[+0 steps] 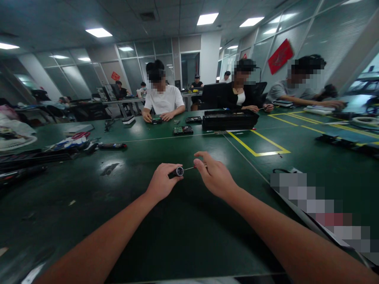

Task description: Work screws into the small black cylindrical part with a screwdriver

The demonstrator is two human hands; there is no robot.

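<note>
Near the middle of the green table [166,228], my left hand [164,180] pinches a small dark cylindrical part [179,171] with a round, light-rimmed end. My right hand [214,173] is to its right, thumb and forefinger around the red handle [196,166] of a thin screwdriver, its other fingers partly hidden. The screwdriver's metal shaft [188,169] points left and reaches the side of the round part. Whether the tip sits inside it cannot be made out. Both hands are held above the table surface.
Across the table are a black tray [231,120], a green circuit board device [182,130] and several people at work. A red-tipped black tool [112,146] and cluttered tools lie left. Yellow tape [257,154] marks the table; a blurred-out sheet [314,205] lies right.
</note>
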